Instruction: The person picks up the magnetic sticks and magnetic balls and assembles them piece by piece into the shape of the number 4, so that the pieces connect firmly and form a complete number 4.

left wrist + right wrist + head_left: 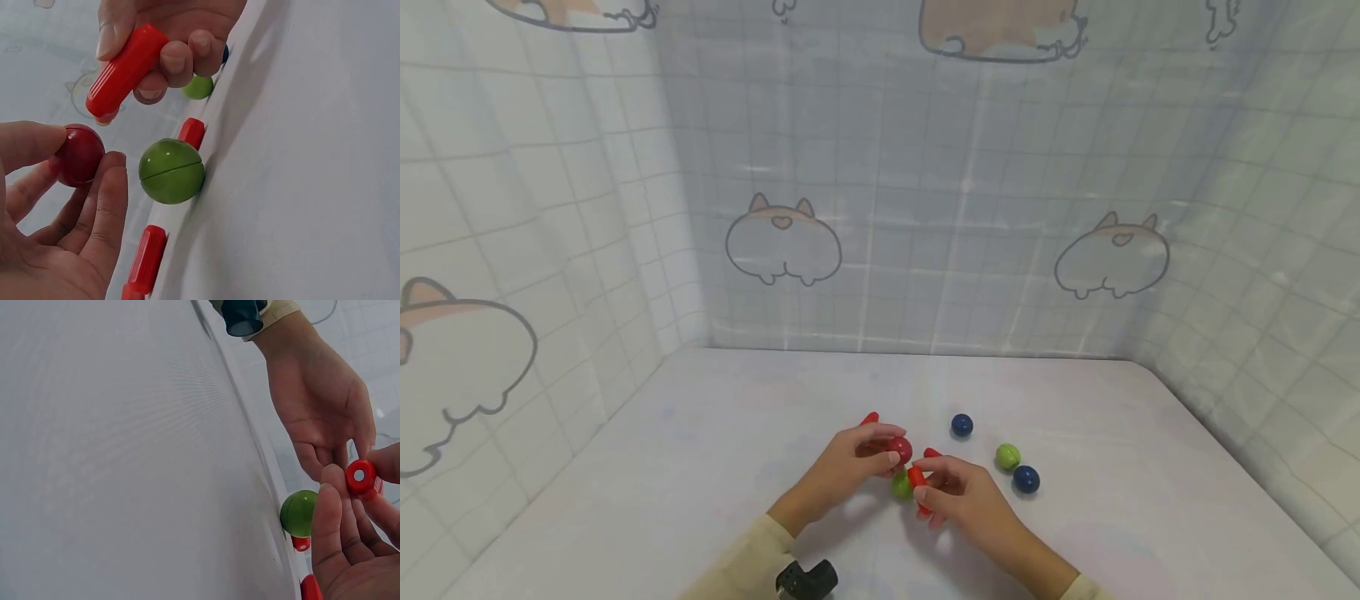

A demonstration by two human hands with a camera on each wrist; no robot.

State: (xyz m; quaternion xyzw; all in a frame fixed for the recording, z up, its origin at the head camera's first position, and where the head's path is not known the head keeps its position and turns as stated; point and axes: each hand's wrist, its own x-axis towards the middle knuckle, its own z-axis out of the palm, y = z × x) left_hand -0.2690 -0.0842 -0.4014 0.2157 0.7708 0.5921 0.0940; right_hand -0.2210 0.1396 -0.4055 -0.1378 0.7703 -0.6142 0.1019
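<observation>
My left hand (850, 462) pinches a dark red ball (900, 451) between thumb and fingers, with a seam around it. In my right hand (973, 500) is a short red rod (125, 74), gripped by thumb and fingers; its end carries a round pale spot in the right wrist view. The rod's tip points towards the ball, and the left wrist view shows a small gap between them. Below the hands a green ball (172, 171) sits on the table. More red rods (148, 259) lie close by, one partly behind my left hand, another behind the right.
To the right on the white table (760, 392) lie another green ball (1007, 456) and two dark blue balls, one (962, 426) farther back and one (1026, 479) nearer. A patterned curtain (895, 317) encloses the back and sides. A black device (806, 579) is at my left wrist.
</observation>
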